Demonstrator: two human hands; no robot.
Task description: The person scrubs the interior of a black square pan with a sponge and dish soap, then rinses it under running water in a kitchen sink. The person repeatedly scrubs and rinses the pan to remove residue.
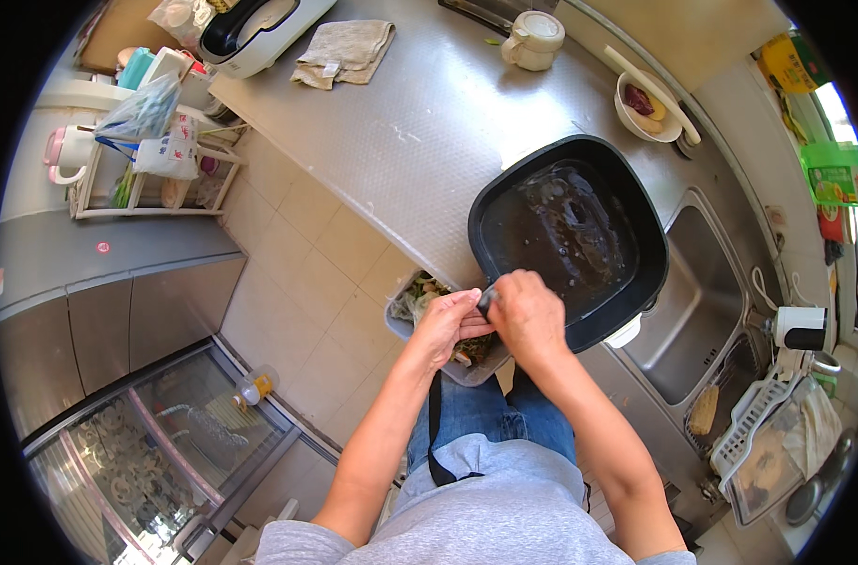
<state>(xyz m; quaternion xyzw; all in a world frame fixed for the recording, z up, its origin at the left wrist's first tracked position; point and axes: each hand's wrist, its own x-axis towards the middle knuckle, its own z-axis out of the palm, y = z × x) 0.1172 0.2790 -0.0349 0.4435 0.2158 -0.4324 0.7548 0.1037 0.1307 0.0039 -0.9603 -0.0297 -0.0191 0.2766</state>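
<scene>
A small dark grey item [487, 301], too blurred and covered to name, is pinched between my two hands. My left hand [448, 321] holds its left side between thumb and fingers, palm partly turned up. Curled over its right side, my right hand [531, 311] hides most of it. Both hands are at the near left corner of a black square pan [482, 212] holding dark, wet liquid with bubbles. Below them a pale plastic bin [395, 318] contains leafy vegetable scraps [426, 289].
The pan stands on the steel counter [400, 155], beside a sink [690, 282]. Farther back are a folded cloth [347, 49], a lidded ceramic pot [535, 42] and a bowl [637, 127] of food pieces. A corn cob [704, 409] lies near a white rack [753, 417].
</scene>
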